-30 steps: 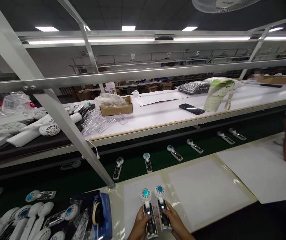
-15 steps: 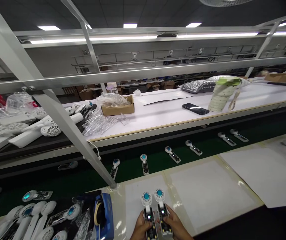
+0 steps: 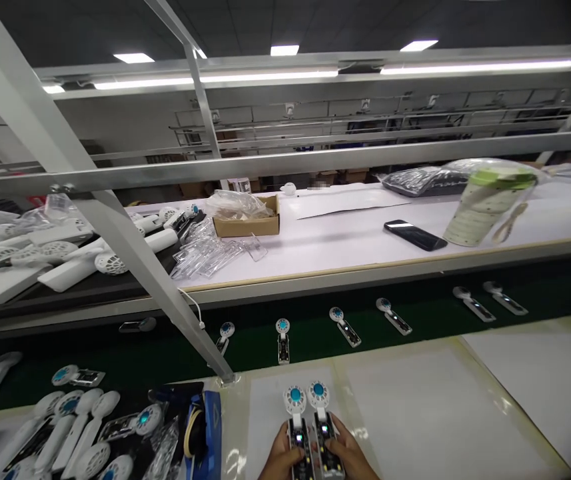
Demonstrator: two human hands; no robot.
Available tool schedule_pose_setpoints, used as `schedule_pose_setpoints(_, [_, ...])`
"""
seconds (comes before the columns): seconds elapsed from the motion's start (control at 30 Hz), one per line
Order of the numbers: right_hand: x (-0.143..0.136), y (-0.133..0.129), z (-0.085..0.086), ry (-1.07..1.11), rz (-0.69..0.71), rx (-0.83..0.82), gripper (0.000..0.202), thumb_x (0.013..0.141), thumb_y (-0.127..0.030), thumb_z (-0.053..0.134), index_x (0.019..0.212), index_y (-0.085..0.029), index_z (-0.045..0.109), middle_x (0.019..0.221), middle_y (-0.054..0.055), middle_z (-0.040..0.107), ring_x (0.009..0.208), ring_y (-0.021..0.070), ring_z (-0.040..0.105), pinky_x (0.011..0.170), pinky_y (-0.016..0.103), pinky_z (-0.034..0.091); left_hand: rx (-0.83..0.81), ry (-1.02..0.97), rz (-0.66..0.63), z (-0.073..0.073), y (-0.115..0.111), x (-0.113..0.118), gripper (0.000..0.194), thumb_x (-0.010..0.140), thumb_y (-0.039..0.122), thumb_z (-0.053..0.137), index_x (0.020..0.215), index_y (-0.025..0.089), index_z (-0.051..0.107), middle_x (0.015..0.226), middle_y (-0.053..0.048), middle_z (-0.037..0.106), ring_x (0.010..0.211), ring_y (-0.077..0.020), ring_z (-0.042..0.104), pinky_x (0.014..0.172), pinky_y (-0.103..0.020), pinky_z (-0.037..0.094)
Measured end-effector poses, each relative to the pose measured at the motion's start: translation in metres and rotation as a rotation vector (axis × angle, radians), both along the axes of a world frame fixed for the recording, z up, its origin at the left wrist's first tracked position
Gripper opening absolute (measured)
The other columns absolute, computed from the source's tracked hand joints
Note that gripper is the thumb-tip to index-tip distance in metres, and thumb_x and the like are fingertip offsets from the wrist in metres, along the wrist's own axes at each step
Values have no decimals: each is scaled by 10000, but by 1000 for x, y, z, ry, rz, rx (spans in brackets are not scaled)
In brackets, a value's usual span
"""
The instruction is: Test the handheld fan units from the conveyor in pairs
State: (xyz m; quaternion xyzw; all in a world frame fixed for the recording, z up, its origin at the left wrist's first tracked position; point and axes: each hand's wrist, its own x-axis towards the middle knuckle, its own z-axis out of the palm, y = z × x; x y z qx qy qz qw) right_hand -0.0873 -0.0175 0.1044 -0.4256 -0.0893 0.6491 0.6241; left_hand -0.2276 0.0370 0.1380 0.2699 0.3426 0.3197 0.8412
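Note:
Two white handheld fans with blue centres and bare circuit boards are held upright side by side at the bottom of the view. My left hand (image 3: 282, 453) is closed around the left handheld fan (image 3: 295, 400), its thumb on the board. In my right hand (image 3: 348, 450) is the right handheld fan (image 3: 318, 395), the thumb pressed against its lower part. A small light glows on each board. Both hands are over white sheets on the bench (image 3: 265, 400). The fans' lower ends run close to the bottom edge.
A green conveyor belt (image 3: 315, 357) carries several opened fans in front of me. Left of my hands, a blue box (image 3: 210, 433) stands beside piled fans (image 3: 72, 427). On the shelf beyond are a cardboard box (image 3: 248, 227), a phone (image 3: 415, 235) and a cup (image 3: 485, 210). A slanted metal post (image 3: 150, 280) crosses the left side.
The view has turned slightly left, so the shelf items appear further right. Another person's hand at the right edge has left the view. Both hands keep holding the two fans.

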Motion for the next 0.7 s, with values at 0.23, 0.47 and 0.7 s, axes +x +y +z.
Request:
schedule_pose_setpoints(0.23, [22,37,0,67,110,34,856,502,-315,772,1264,-193,400,785,81,702,676,263,649,544,349,487,-2,13,84,-9,21,16,480,507,184,745,950,183,559,802,-55,647,739,-230,624,635,-311,468])
schedule_pose_setpoints(0.47, [43,57,14,106,165,-20,748,504,-245,761,1189,-219,462,786,45,698,638,224,642,548,317,479,-59,44,208,-15,29,36,490,480,159,738,939,181,567,767,-47,663,797,-258,633,709,-338,471])
schedule_pose_setpoints(0.7, [62,78,-12,56,203,-72,477,482,-436,737,891,-214,632,729,62,700,792,316,648,663,399,502,-168,234,112,-33,58,43,525,407,384,815,843,194,591,779,-78,665,852,-312,621,661,-346,487])
